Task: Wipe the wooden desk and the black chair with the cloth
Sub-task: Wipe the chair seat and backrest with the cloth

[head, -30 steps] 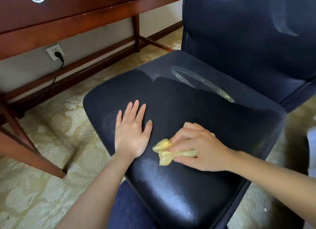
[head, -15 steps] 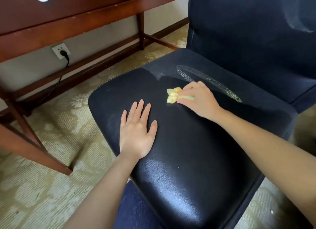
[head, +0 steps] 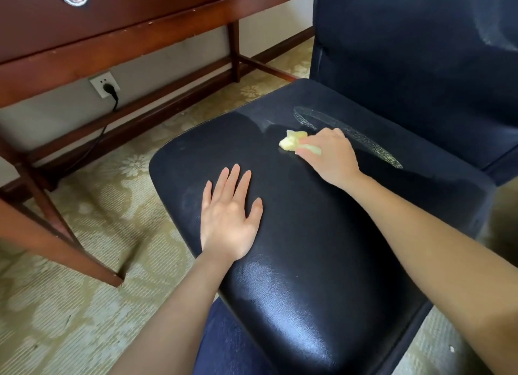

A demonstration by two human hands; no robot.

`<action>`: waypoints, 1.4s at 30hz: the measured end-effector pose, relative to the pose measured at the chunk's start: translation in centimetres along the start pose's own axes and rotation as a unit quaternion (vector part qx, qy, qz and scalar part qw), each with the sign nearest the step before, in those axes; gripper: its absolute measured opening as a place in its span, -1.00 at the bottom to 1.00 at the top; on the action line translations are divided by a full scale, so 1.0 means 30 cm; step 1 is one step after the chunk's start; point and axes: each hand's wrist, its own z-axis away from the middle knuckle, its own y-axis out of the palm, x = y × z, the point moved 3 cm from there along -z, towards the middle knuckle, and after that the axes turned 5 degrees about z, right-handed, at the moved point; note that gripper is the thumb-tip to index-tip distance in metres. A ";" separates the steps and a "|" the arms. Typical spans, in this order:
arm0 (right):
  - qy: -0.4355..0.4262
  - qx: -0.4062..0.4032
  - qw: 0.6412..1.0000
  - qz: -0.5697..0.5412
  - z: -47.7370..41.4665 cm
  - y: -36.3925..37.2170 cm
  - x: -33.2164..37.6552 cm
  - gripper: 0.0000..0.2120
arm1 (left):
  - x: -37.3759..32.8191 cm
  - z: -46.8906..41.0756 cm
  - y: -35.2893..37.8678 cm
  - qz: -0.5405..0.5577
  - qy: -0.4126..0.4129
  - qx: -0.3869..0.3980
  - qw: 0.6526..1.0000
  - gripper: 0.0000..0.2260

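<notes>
We note patterned beige carpet [head: 84, 304], a pale wall [head: 50, 114], and a socket [head: 104, 84] with black plug.

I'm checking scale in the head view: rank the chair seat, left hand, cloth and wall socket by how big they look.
1. Chair seat
2. Left hand
3. Cloth and wall socket look alike; the cloth is partly hidden under the right hand.

Desk [head: 117, 35] stands left of chair [head: 308, 262].

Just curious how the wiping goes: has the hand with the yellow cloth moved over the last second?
Yes. The right hand with the cloth slid from the seat's near part, beside the left hand, toward the backrest.
</notes>
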 end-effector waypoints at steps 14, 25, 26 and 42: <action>-0.133 0.047 0.984 -0.110 0.478 -0.133 0.080 -0.86 | -0.030 0.019 0.005 -0.058 -0.009 0.033 0.998 -0.49; -0.134 -0.002 0.980 -0.149 0.593 -0.193 -0.016 -0.82 | -0.147 0.099 0.019 -0.100 -0.062 0.059 0.991 -0.44; -0.115 -0.011 0.983 -0.142 0.579 -0.193 -0.030 -0.81 | -0.162 0.107 0.018 -0.113 -0.062 0.065 0.990 -0.43; 0.171 -0.093 0.981 -0.017 0.098 -0.076 -0.134 -0.80 | -0.309 0.208 -0.080 -0.251 0.128 0.163 0.946 -0.37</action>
